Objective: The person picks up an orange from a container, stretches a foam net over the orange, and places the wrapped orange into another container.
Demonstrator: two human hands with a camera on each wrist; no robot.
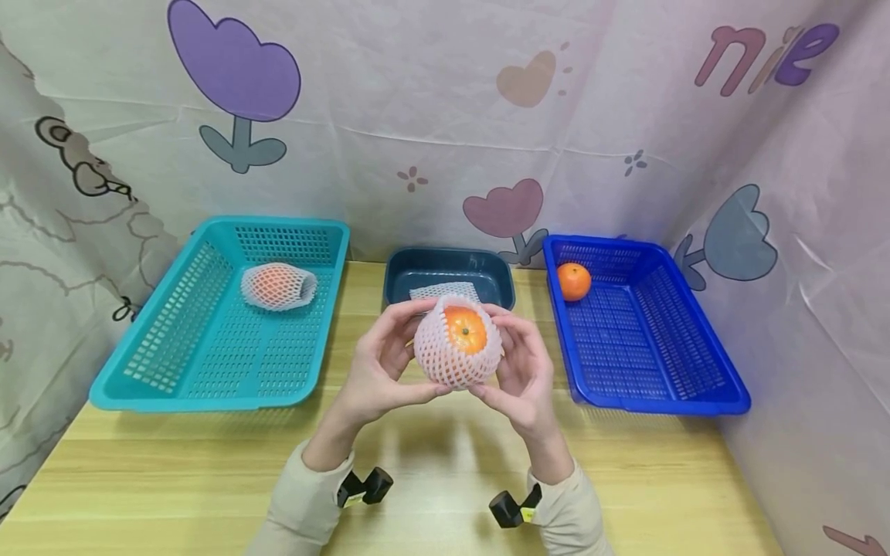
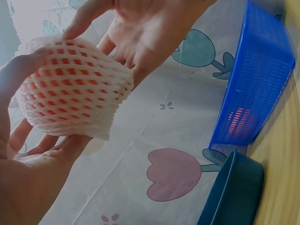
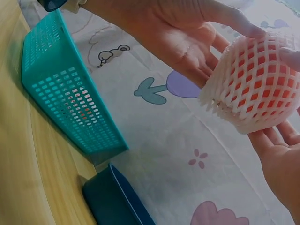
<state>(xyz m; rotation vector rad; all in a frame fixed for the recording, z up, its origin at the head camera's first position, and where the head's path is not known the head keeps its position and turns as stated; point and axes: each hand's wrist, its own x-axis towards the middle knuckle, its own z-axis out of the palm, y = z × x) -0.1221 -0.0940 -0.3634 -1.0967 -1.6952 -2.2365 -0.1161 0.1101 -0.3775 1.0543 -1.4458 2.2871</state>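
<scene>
Both hands hold a mandarin orange in a white foam net sleeve, raised over the front of the table. My left hand grips its left side, thumb at the near lower edge and fingers behind. On the opposite side my right hand grips it the same way. The sleeve is open toward the head camera, so the fruit's top and green stem spot show. In the left wrist view the netting covers the rest of the fruit, its loose end extending past the fruit.
A teal basket at the left holds a netted fruit. The blue basket at the right contains a bare mandarin orange. Between them, a dark teal bin holds an empty foam net. A printed curtain hangs behind.
</scene>
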